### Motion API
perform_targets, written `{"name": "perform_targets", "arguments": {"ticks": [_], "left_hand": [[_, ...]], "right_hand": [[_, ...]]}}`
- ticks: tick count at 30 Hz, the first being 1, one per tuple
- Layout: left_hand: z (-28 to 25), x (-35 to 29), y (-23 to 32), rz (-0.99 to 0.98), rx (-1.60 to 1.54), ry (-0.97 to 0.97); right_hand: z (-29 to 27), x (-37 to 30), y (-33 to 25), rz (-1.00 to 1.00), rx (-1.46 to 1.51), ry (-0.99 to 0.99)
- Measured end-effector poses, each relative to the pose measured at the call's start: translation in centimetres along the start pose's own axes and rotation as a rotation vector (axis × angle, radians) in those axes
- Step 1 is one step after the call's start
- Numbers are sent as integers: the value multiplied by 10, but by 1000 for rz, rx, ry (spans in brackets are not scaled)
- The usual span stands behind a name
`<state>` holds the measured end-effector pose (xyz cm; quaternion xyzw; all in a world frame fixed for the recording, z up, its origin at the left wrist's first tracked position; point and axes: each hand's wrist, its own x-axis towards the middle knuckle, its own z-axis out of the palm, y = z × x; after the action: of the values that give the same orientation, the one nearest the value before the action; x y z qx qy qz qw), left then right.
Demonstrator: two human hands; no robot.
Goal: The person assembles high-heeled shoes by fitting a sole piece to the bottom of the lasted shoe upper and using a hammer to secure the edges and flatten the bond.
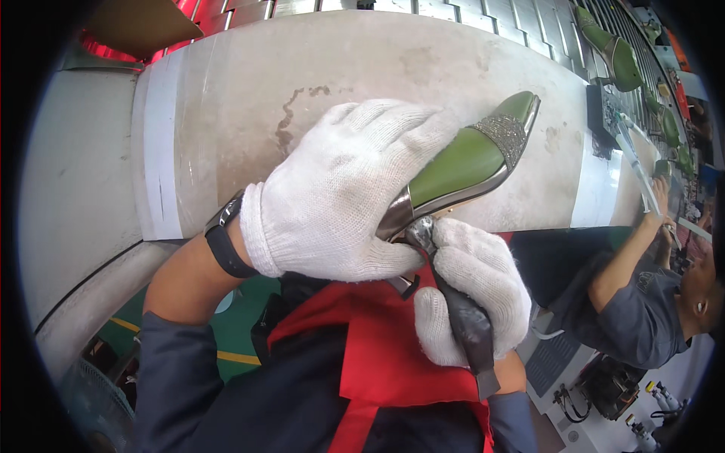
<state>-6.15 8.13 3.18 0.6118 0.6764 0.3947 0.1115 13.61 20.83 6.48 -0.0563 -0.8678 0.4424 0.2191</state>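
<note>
My left hand (340, 189), in a white knit glove, is closed over the rear of a green pointed shoe (461, 166). The shoe lies on its side with its toe to the upper right. It has a glittery band across the front and shiny metallic trim along the lower edge. In my right hand (483, 279), also gloved, is a dark metal hand tool (468, 321) with a rounded head and a flat squared end. Its head touches or nearly touches the shoe's lower edge by my left thumb; the exact contact is hidden.
The shoe is over a pale, stained worktop (249, 121). Behind it runs a slatted metal conveyor (521, 23), bearing another green shoe (612, 49) at the upper right. A dark block (601, 113) stands at the worktop's right end. A co-worker (627, 294) is at the right.
</note>
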Motion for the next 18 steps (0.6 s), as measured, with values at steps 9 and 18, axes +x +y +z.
{"name": "perform_targets", "arguments": {"ticks": [9,18], "left_hand": [[-5,9,3,-21,64,-92],[3,59,8,-120,140,-202]], "right_hand": [[0,8,9,-63,55,26],[-54,-3,31,296,579,309]]}}
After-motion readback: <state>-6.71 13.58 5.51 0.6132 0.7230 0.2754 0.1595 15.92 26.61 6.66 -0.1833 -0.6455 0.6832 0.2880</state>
